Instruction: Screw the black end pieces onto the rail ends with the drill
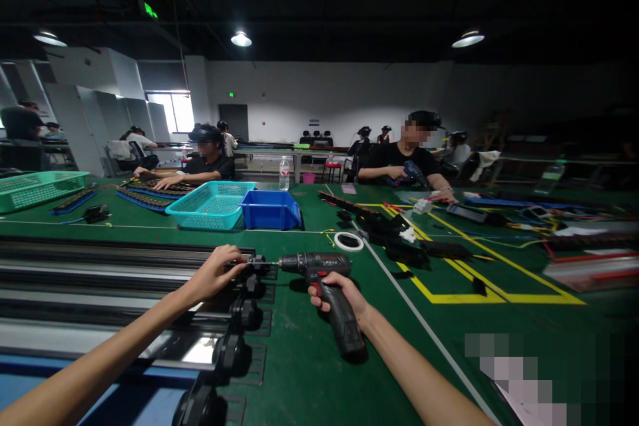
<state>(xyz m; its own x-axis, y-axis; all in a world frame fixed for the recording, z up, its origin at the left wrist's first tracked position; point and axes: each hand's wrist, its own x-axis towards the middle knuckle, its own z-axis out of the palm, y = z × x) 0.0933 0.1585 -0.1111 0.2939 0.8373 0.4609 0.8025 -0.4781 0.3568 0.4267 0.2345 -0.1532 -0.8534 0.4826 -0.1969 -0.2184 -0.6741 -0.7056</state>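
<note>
My right hand (342, 296) is wrapped round the grip of a black power drill (324, 266), which lies level with its bit pointing left. The bit reaches the black end cap (256, 262) of the farthest long metal bar. My left hand (222, 269) rests at that end cap, fingers together close to the bit; whether they pinch anything is too small to tell. Several long bars (150, 299) with black end caps lie side by side at the left, their capped ends toward the middle of the green table (299, 373).
Beyond the bars stand a turquoise basket (214, 203), a blue bin (272, 210) and a water bottle (284, 173). A white tape roll (349, 241) lies behind the drill. Black parts and cables (399, 233) spread to the right. Two people work across the table, one holding a drill (414, 173).
</note>
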